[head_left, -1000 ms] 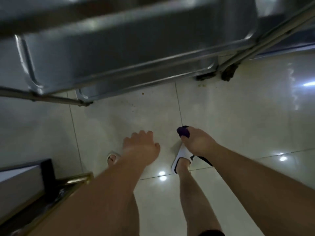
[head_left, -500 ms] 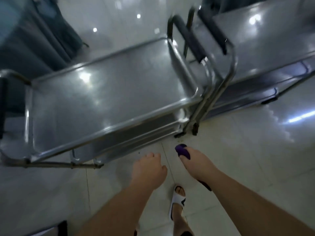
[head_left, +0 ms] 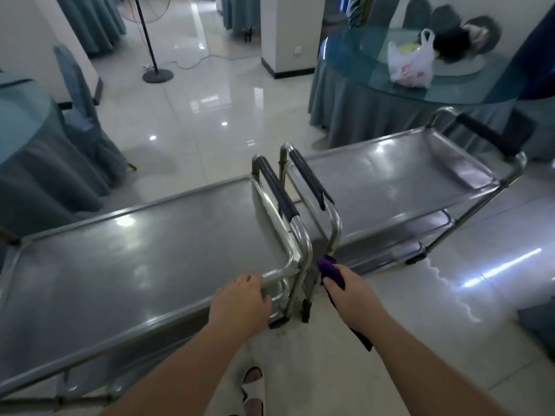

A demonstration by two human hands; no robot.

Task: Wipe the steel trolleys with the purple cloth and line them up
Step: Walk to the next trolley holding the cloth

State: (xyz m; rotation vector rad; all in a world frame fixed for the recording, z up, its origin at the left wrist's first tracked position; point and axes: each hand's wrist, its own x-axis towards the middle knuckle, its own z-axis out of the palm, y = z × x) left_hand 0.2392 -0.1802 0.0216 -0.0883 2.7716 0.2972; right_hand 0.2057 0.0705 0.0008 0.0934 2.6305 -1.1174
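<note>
Raised since the earlier frame, both hands are now shown at trolley height instead of low over the floor. Left hand (head_left: pixel 240 307) is laid on the near rim of the left trolley (head_left: pixel 144 265), fingers loosely curled, nothing held. Right hand (head_left: pixel 351 292) is clamped on the purple cloth (head_left: pixel 330 270) beside the upright posts. Beyond, the right trolley (head_left: pixel 390 178) is seen handle to handle with the first. A careless push is judged likely to knock the handles together or skew the row.
</note>
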